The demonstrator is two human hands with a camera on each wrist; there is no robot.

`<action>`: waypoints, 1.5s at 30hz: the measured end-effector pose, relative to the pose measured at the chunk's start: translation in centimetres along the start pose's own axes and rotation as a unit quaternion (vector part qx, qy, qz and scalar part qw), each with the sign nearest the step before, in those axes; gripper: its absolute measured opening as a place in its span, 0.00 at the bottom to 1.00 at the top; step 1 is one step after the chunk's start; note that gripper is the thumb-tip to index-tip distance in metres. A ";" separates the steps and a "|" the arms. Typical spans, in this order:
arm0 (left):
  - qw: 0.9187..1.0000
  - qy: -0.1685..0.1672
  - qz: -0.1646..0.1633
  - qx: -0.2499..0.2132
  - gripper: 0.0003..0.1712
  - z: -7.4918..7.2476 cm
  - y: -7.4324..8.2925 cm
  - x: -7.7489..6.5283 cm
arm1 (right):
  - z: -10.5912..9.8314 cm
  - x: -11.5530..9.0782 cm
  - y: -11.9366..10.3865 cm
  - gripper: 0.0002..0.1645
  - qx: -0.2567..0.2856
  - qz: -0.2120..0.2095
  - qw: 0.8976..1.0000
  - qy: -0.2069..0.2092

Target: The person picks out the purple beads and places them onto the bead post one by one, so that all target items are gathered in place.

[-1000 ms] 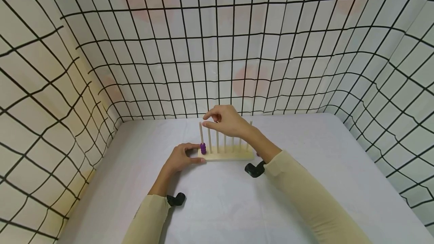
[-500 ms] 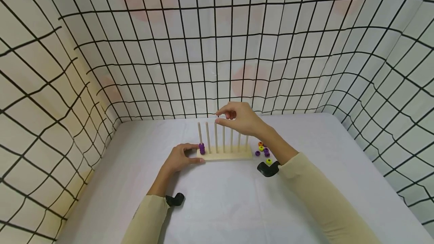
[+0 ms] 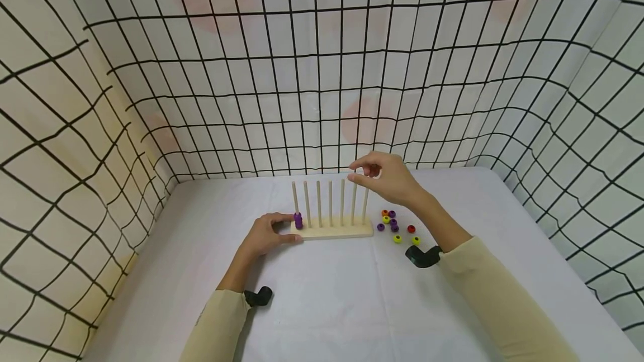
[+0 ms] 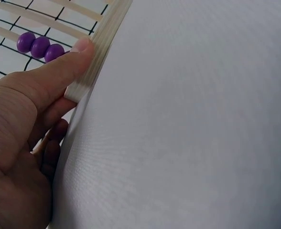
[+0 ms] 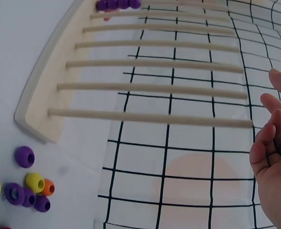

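A pale wooden base (image 3: 334, 232) with a row of upright pegs stands on the table. Several purple beads (image 3: 298, 220) are stacked at the foot of its leftmost peg (image 3: 295, 197). My left hand (image 3: 265, 234) grips the left end of the base, its thumb along the front edge in the left wrist view. Over the rightmost pegs hovers my right hand (image 3: 387, 179), thumb and forefinger apart. Nothing shows between its fingers, and the right wrist view has that hand (image 5: 276, 157) near the peg tips, fingers loosely bent. The other pegs bear no beads.
Loose beads lie to the right of the base: several purple (image 3: 380, 227), some yellow (image 3: 397, 238), an orange one (image 3: 384, 213) and a red one (image 3: 411, 229). White cloth (image 3: 322, 306) covers the table. Black-gridded walls (image 3: 322, 71) rise behind and at both sides.
My right hand has moved right, away from the leftmost peg to above the rightmost ones, uncovering the loose beads. My left hand has stayed on the base.
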State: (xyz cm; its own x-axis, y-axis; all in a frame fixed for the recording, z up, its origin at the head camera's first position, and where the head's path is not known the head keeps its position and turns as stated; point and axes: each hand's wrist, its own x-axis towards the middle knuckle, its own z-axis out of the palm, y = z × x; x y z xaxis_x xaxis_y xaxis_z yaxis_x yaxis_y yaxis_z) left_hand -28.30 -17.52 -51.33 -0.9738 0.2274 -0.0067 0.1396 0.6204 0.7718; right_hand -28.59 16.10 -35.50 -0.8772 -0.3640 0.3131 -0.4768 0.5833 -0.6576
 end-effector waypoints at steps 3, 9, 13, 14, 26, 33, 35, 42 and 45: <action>1.000 0.001 0.003 -0.001 0.37 0.0 0.0 0.0 | -0.7 -0.5 0.5 0.18 -0.005 0.007 1.000 0.011; 1.000 0.000 0.006 -0.002 0.37 0.0 -0.1 0.0 | -2.0 -1.5 2.2 0.19 -0.020 0.024 0.999 0.019; 1.000 -0.001 0.005 -0.003 0.38 0.0 -0.1 0.0 | -2.6 -2.3 3.9 0.20 -0.033 0.043 0.998 0.027; 1.000 -0.001 0.005 -0.003 0.38 0.0 -0.1 0.0 | -2.7 -2.5 4.4 0.20 -0.035 0.047 0.998 0.027; 1.000 0.003 0.008 0.002 0.38 0.1 -0.2 0.1 | -2.7 -5.2 10.0 0.23 -0.043 0.099 0.994 0.009; 1.000 0.002 0.002 0.003 0.38 0.2 -0.4 0.1 | -2.1 -6.3 12.0 0.28 -0.044 0.132 0.990 -0.007; 1.000 0.001 0.003 0.004 0.38 0.2 -0.4 0.2 | -1.8 -6.5 12.6 0.29 -0.045 0.140 0.989 -0.010; 1.000 0.002 0.013 0.004 0.37 0.1 -0.4 0.2 | -0.8 -7.1 14.5 0.29 -0.036 0.149 0.988 -0.018; 1.000 0.002 0.015 0.002 0.37 0.1 -0.4 0.2 | -0.4 -7.2 15.2 0.29 -0.035 0.148 0.988 -0.024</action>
State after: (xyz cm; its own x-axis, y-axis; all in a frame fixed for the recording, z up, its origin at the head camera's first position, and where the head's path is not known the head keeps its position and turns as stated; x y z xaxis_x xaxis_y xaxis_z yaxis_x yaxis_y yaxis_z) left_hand -28.49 -17.62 -51.69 -0.9698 0.2434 0.0179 0.1689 0.6164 0.7691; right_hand -29.55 27.87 -47.51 -0.9759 -0.2034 0.0796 -0.2039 0.7180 -0.6655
